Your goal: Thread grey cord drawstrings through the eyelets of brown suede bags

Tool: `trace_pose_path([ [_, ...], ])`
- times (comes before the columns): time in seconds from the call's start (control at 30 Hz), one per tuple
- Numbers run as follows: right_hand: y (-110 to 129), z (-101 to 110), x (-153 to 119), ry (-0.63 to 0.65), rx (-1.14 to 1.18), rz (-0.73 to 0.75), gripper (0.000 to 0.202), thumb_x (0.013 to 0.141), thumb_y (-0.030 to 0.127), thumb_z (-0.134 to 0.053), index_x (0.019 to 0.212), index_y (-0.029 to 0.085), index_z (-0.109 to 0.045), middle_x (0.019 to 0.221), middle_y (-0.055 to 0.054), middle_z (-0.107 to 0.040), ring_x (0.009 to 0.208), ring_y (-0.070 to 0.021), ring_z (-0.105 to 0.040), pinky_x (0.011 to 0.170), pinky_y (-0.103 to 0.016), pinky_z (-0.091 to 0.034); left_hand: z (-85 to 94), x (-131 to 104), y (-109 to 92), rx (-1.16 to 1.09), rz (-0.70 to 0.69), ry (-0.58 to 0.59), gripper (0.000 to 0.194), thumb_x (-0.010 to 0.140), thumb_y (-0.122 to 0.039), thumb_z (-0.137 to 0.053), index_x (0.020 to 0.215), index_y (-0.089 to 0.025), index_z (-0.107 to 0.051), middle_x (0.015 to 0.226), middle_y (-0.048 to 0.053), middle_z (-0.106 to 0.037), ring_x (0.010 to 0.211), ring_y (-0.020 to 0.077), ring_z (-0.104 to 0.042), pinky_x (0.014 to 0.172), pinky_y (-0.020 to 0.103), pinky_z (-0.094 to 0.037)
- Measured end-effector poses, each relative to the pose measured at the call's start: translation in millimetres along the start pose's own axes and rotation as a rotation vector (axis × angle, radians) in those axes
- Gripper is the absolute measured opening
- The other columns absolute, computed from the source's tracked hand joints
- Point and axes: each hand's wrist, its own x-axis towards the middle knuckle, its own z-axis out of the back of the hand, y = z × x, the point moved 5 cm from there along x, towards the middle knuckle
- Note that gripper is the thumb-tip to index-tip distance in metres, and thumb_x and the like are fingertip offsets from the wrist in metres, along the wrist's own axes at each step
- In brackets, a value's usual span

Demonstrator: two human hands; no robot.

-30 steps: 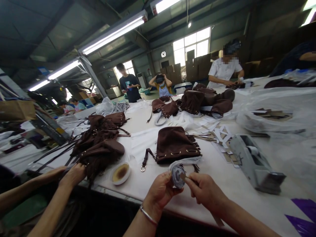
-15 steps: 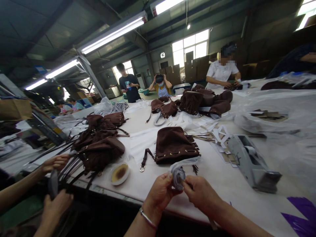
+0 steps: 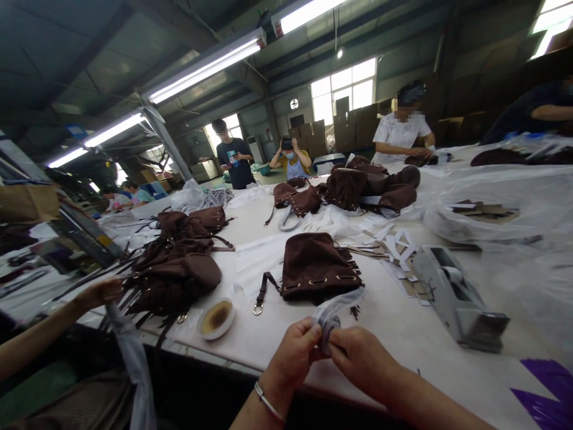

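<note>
Two hands on one piece: our left hand (image 3: pixel 293 349), silver metal bracelet (image 3: pixel 268 401) at the wrist, grasps a small coil of translucent grey-white film (image 3: pixel 328 327); our right hand (image 3: pixel 364 358) is clenched on its other side. Right fingertips hidden, so we can't tell if that grip has anything else inside.

Coil sits over the near edge of the pale, flat surface (image 3: pixel 421 340). For a clean roll, we'd pin the layers with the left thumb, turn with the right under light, even tension, and feed the loose tail flat, clear of the fringe.

Just beyond: dark-brown, soft bag with gold eyelets (image 3: pixel 313 260). Left of it, shallow white dish with yellow-brown contents (image 3: pixel 219 334); right, grey boxy tape dispenser (image 3: pixel 465 304).

Co-worker's hand (image 3: pixel 106 291) at far left holds similar film. More brown bags (image 3: pixel 347 188) heaped farther back.

Room: people around the surface, long fluorescent lights (image 3: pixel 210 68), bright paned window (image 3: pixel 363 74) behind.
</note>
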Motion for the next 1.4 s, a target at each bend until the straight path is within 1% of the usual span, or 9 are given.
trace_pose_path([
  [0.17,-5.4,3.1,-0.4,-0.062,-0.011,-0.054,0.027,0.087,0.024,-0.045,0.068,0.02,-0.063,0.068,-0.004,-0.069,0.063,-0.0171,-0.061,0.059,-0.027,-0.036,-1.6,-1.2,-2.1,0.031,-0.024,-0.022,0.035,0.084,-0.042,-0.07,0.099,-0.01,-0.067,0.084,0.007,-0.064,0.073,0.0132,-0.058,0.073,0.03,-0.051],
  [0.4,-10.4,-5.5,-8.5,-0.191,0.271,-0.036,0.029,0.094,0.03,-0.043,0.083,0.021,-0.068,0.067,-0.001,-0.068,0.061,-0.0152,-0.062,0.06,-0.024,-0.043,-4.6,-2.6,-3.1,0.049,-0.025,-0.085,0.041,0.079,-0.047,-0.073,0.095,-0.01,-0.067,0.081,0.006,-0.062,0.069,0.0121,-0.056,0.071,0.029,-0.05],
  [0.57,-12.0,-18.7,-15.7,-0.289,-0.014,0.146,0.034,0.094,0.022,-0.036,0.094,0.017,-0.07,0.074,-0.008,-0.071,0.065,-0.0182,-0.066,0.061,-0.026,-0.043,-4.0,-4.6,3.5,0.043,-0.022,-0.099,0.039,0.079,-0.046,-0.073,0.095,-0.01,-0.067,0.08,0.005,-0.06,0.07,0.0115,-0.054,0.072,0.029,-0.049],
  [0.67,-12.6,-19.2,-13.2,-0.267,-0.056,0.147,0.033,0.09,0.021,-0.038,0.086,0.016,-0.07,0.069,-0.009,-0.068,0.06,-0.0185,-0.063,0.057,-0.027,-0.041,-5.0,-6.2,-0.2,0.11,-0.075,-0.109,0.037,0.083,-0.045,-0.069,0.099,-0.012,-0.067,0.085,0.005,-0.059,0.07,0.0114,-0.052,0.073,0.029,-0.048],
  [0.73,-15.7,-17.9,-8.5,-0.205,0.155,0.039,0.029,0.088,0.024,-0.041,0.079,0.017,-0.068,0.065,-0.007,-0.066,0.056,-0.0168,-0.061,0.055,-0.026,-0.041,-9.3,-9.1,-10.6,0.263,-0.185,-0.108,0.031,0.086,-0.042,-0.065,0.093,-0.012,-0.068,0.098,0.007,-0.057,0.076,0.0133,-0.054,0.075,0.031,-0.049],
  [0.87,-26.0,-29.3,-6.3,-0.082,0.884,-0.321,0.029,0.086,0.04,-0.052,0.072,0.017,-0.062,0.05,0.002,-0.055,0.039,-0.0111,-0.048,0.041,-0.022,-0.034,-25.9,-20.3,-36.0,0.718,-0.461,-0.128,0.014,0.089,-0.025,-0.059,0.085,-0.015,-0.068,0.109,0.009,-0.054,0.103,0.0215,-0.054,0.095,0.036,-0.045],
  [1.07,-21.8,-51.7,-17.6,0.019,1.67,-0.401,0.028,0.074,0.038,-0.074,0.087,0.014,-0.066,0.064,-0.001,-0.066,0.054,-0.0118,-0.059,0.053,-0.022,-0.045,-37.4,-26.6,-37.1,1.019,-0.596,-0.155,0.015,0.085,-0.005,-0.051,0.087,-0.016,-0.062,0.11,0.01,-0.051,0.11,0.0225,-0.051,0.099,0.036,-0.046],
  [1.23,-17.6,-68.9,-22.0,-0.004,2.019,-0.621,0.024,0.074,0.023,-0.08,0.093,0.016,-0.069,0.085,-0.004,-0.075,0.079,-0.0151,-0.069,0.074,-0.026,-0.054,-43.4,-28.1,-22.3,1.13,-0.699,-0.125,0.017,0.085,-0.002,-0.047,0.089,-0.015,-0.058,0.113,0.012,-0.049,0.113,0.0236,-0.048,0.101,0.038,-0.047],
  [1.4,-16.7,-77.3,-17.9,-0.068,2.129,-0.641,0.018,0.076,0.017,-0.078,0.092,0.015,-0.07,0.081,-0.004,-0.076,0.068,-0.0122,-0.068,0.063,-0.021,-0.055,-39.0,-31.1,-15.5,1.042,-0.719,-0.174,0.02,0.082,-0.001,-0.053,0.093,-0.016,-0.059,0.114,0.01,-0.05,0.11,0.0217,-0.051,0.099,0.036,-0.05],
])
